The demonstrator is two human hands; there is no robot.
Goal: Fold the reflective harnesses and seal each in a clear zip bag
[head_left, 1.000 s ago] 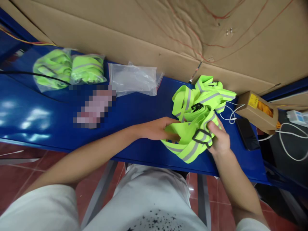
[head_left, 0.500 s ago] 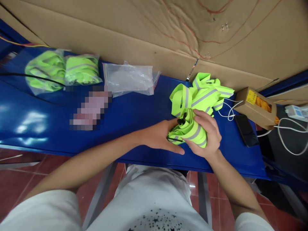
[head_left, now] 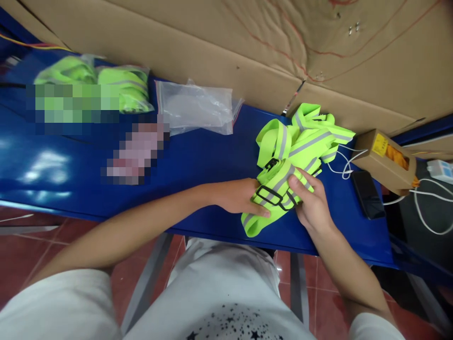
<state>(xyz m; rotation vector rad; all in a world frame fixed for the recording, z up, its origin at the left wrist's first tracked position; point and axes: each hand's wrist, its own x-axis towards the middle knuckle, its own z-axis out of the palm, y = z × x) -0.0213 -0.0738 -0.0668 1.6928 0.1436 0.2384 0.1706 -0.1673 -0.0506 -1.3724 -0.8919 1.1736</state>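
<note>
1. At the front of a blue table (head_left: 198,160), a bundle of lime-yellow reflective strap (head_left: 279,179) sat between a worker's two hands.
2. The left hand (head_left: 240,196) gripped its near left side, fingers partly hidden; the right hand (head_left: 314,203) clasped the other side, thumb across the top.
3. Half a second earlier the bundle was a compact roll; now it had been turned, its black buckle (head_left: 271,191) facing up and a strap loop (head_left: 251,228) jutting toward the table's front edge.
4. The change suggested a bundle gathered but not yet tidy, with that loop left to tuck.
5. Just behind lay a loose strap pile (head_left: 307,141); clear plastic bags (head_left: 194,106) lay flat well to the left.
</note>
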